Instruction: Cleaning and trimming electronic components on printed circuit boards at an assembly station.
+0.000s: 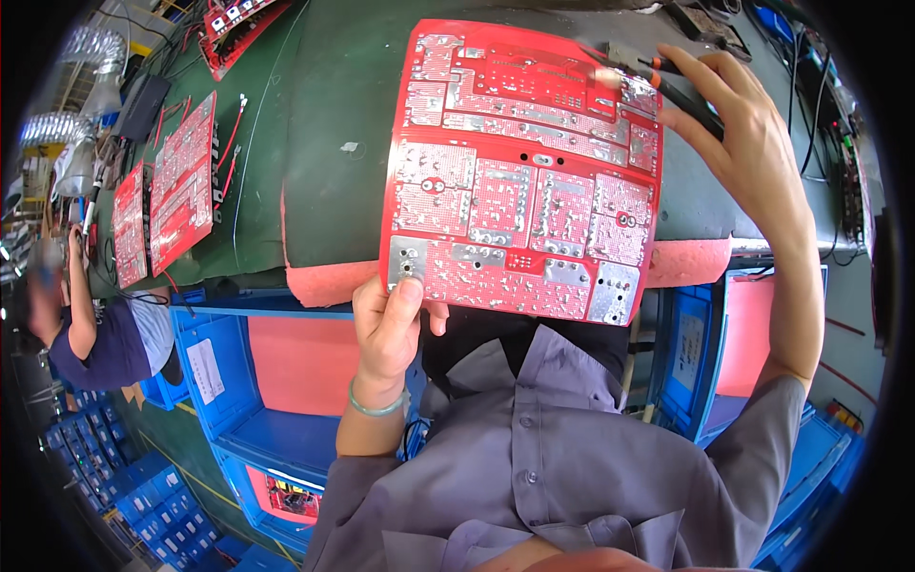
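Observation:
A large red circuit board [524,162] is held up over the near edge of the bench, its soldered side toward me. My left hand [386,324] is closed on the board's near left corner, the thumb on top of a silver pad. Over the far right corner, my right hand [753,133] is closed around a pair of pliers [688,100] with black and orange handles. Their jaws lie at the board's far right edge, too blurred to show whether they touch it or which kind of pliers they are.
More red boards [183,186] with wires stand on the green bench mat [329,214] at left. Pink foam [329,283] lines its near edge. Blue bins [205,357] sit below on both sides. Cables run along the right. Another person [105,329] works at far left.

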Tool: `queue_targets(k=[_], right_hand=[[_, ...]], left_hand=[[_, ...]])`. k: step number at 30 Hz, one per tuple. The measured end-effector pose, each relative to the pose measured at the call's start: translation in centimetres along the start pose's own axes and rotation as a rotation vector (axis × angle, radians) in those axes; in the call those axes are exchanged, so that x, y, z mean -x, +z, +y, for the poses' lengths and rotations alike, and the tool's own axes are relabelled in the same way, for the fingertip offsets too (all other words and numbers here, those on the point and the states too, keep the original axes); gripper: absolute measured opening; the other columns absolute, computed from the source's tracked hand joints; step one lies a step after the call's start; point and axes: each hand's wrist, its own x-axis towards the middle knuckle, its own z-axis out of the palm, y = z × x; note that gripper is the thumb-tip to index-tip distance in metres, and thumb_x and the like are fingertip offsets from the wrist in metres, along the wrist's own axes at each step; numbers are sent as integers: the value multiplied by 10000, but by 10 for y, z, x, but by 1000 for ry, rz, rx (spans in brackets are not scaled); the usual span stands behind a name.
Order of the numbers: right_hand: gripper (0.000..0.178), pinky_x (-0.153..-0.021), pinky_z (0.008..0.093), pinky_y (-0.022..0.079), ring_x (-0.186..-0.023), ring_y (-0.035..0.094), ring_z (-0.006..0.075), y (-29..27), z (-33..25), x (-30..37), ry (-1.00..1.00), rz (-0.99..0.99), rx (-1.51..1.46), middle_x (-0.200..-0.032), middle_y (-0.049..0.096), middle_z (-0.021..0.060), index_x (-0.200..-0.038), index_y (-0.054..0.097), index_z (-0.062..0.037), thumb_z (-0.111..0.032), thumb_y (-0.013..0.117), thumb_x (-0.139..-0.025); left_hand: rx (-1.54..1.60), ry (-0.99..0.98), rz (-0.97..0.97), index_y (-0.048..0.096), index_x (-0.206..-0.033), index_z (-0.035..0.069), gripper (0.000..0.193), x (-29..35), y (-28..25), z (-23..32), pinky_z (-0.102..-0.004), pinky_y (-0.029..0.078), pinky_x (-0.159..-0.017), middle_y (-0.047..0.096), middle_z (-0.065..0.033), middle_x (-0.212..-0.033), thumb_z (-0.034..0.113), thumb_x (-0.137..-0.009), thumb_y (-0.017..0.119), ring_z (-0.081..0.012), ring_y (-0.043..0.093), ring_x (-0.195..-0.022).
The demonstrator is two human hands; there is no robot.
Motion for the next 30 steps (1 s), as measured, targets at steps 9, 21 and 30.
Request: queue_targets(k=[9, 21, 30], right_hand=[[521, -808, 389, 414, -893, 506, 299, -2, -8, 21, -92, -20, 99, -992, 509, 119, -1216, 526, -113, -262, 679, -740], [509, -771, 379, 425, -842, 512, 277, -4, -11, 26, -86, 1, 125, -943, 507, 108, -1190, 547, -131, -272, 689, -722], [492, -718, 368, 427, -785, 510, 284, -4, -1, 23, -62, -82, 30, -889, 506, 102, -1172, 552, -118, -279, 686, -727]], left_hand=[[-15, 6, 7, 552, -849, -45, 293, -1, 3, 0, -249, 424, -463, 595, -128, -766, 231, -913, 476, -153, 531, -547], [-41, 25, -2, 546, -842, -41, 299, -1, 4, 2, -242, 418, -446, 587, -129, -719, 237, -917, 466, -150, 521, -520], [-48, 29, -1, 543, -845, -39, 314, -2, 3, 1, -242, 417, -439, 582, -134, -708, 256, -921, 467, -151, 520, -518]])
